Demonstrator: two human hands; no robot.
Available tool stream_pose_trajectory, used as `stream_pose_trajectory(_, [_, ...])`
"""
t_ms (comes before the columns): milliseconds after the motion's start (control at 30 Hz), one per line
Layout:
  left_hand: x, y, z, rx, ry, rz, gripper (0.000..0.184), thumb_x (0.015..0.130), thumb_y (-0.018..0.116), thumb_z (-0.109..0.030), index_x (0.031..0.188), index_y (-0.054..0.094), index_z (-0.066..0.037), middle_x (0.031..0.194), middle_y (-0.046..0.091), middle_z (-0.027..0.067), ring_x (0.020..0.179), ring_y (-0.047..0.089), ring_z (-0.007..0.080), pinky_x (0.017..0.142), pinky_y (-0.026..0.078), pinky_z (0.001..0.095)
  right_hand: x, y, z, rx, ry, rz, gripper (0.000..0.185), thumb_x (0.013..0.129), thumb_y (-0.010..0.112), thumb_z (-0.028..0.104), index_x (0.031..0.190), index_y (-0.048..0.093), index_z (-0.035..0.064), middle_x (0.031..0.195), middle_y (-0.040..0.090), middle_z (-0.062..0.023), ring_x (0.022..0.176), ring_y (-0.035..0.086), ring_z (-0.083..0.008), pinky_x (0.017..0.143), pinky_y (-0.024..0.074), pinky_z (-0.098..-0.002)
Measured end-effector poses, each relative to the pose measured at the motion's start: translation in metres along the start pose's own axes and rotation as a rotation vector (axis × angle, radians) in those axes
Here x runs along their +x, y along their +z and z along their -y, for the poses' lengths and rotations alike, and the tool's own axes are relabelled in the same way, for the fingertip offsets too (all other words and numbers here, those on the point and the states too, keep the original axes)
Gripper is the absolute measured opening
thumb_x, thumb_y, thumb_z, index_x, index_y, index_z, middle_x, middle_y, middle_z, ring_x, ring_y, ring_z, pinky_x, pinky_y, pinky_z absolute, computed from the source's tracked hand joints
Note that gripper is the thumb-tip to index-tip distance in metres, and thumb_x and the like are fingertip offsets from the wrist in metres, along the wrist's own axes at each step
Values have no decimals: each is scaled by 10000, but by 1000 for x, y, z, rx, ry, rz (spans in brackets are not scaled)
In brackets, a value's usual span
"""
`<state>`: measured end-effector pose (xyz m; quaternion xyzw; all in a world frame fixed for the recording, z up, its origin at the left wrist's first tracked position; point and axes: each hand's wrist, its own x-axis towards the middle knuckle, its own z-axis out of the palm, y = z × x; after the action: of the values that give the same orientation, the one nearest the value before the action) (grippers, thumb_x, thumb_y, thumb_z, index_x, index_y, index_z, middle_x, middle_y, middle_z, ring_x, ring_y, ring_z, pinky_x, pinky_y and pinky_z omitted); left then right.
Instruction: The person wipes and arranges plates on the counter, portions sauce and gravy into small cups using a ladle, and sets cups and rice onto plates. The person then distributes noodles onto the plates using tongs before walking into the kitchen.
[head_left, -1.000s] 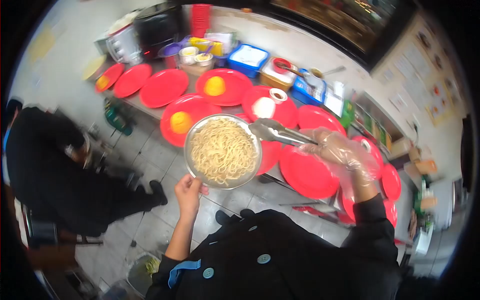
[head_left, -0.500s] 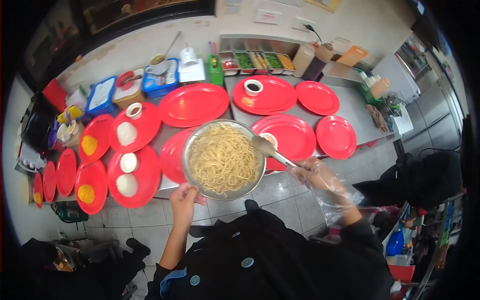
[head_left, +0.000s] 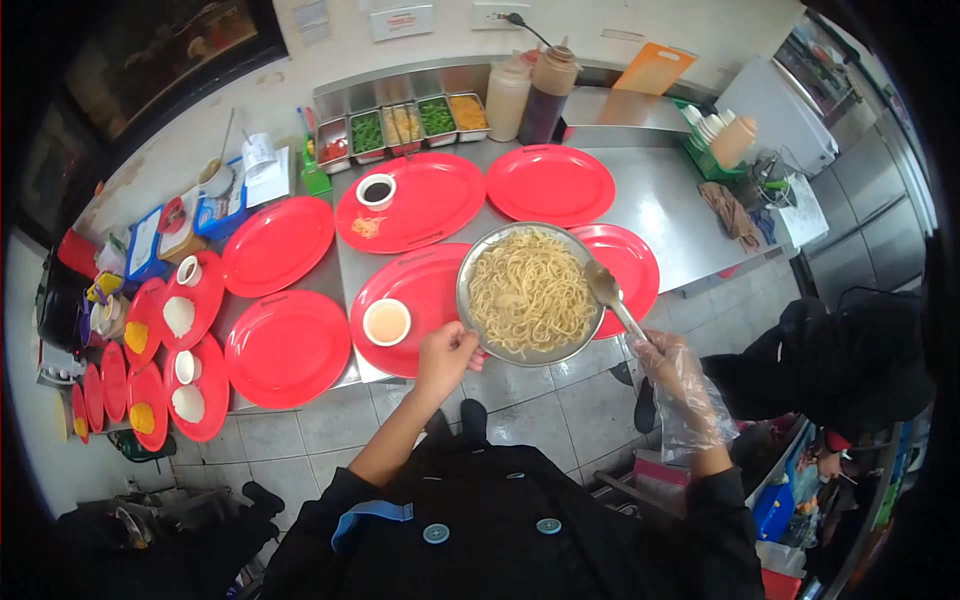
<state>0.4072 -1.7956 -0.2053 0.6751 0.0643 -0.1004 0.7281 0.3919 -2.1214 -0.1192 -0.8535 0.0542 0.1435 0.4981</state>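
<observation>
At far left, mounds of white rice [head_left: 187, 405] sit with small cups [head_left: 186, 368] on red plates [head_left: 214, 392]. Nearer you, a cup of pale sauce [head_left: 387, 322] rests on a red oval plate [head_left: 430, 285]. Your bare left hand [head_left: 447, 365] grips the lower left rim of a round metal bowl [head_left: 580, 340]. Heaped with noodles [head_left: 530, 290], it is held over the desk's [head_left: 685, 190] front edge, between that plate and another red plate [head_left: 632, 265] partly hidden by it. The tongs [head_left: 625, 316] end at its right rim; whether they touch the noodles is hard to tell. Your right hand [head_left: 672, 375], gloved in clear plastic [head_left: 700, 415], is closed around their handle. At far right stands a person in dark clothing [head_left: 820, 370]. The step in hand appears to be steadying the noodles above the plates; the next move seems to call for a level bowl, kept off the sauce cup.
</observation>
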Motion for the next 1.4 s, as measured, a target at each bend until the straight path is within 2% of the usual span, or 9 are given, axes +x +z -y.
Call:
stream_pose_trajectory(433, [111,65,11,-231,-19,6,117,887,498,-40,949,463,54,748,603,175,616,637,219,562,557,294,100,-28,-38,-32,13,-158,303,863,544,270,822,617,-22,581,468,1,539,446,-84,496,368,-275])
stream_pose_trajectory(500, [124,69,11,-203,-15,-10,116,888,495,-40,942,456,55,747,602,177,614,637,222,557,559,296,125,-34,-40,1,0,-100,219,887,551,235,792,589,42,586,396,78,489,332,-31,431,259,-219])
stream_pose_trajectory(633, [151,84,7,-121,-63,-40,107,894,483,-43,903,438,53,752,595,183,609,636,233,538,563,309,177,-68,-32,-243,-29,-40,334,850,549,312,859,634,-10,558,505,-43,517,486,-127,505,399,-301])
stream_pose_trajectory(800, [172,139,17,-359,-17,-323,70,880,430,-14,913,402,41,757,582,184,616,639,246,523,561,322,254,-106,-19,-202,-13,157,389,834,565,389,905,646,15,660,590,-130,603,569,-226,608,446,-357])
stream_pose_trajectory(867, [178,152,17,-371,-18,-420,66,876,427,-11,909,407,42,757,582,179,617,639,246,515,556,318,282,-119,-22,-646,-334,115,451,849,535,419,993,618,-1,820,630,-186,774,614,-309,724,468,-388])
stream_pose_trajectory(1000, [177,171,13,-398,-23,-592,58,880,427,-24,909,453,18,776,600,171,608,621,218,516,542,300,292,-135,16,-969,-548,223,573,834,555,434,1142,491,-46,927,609,-220,929,580,-360,802,456,-417])
stream_pose_trajectory(1233, [180,176,-2,-345,-30,-673,66,881,432,-43,886,447,22,772,599,172,611,624,221,519,544,304,309,-150,54,-1116,-588,282,673,822,556,470,1195,420,-74,964,600,-216,939,579,-342,809,457,-415])
stream_pose_trajectory(1300, [180,175,-2,-351,-44,-658,96,890,448,-66,896,445,30,774,601,178,617,626,227,530,547,310,312,-139,50,-1137,-878,351,698,814,563,470,1199,401,-90,935,605,-206,920,587,-327,795,465,-411])
stream_pose_trajectory(1400, [175,177,-2,-429,-51,-652,144,898,480,-102,902,467,41,770,605,179,623,627,230,549,551,313,305,-110,53,-1228,-873,424,697,813,567,450,1186,397,-113,923,605,-197,917,589,-322,781,473,-413])
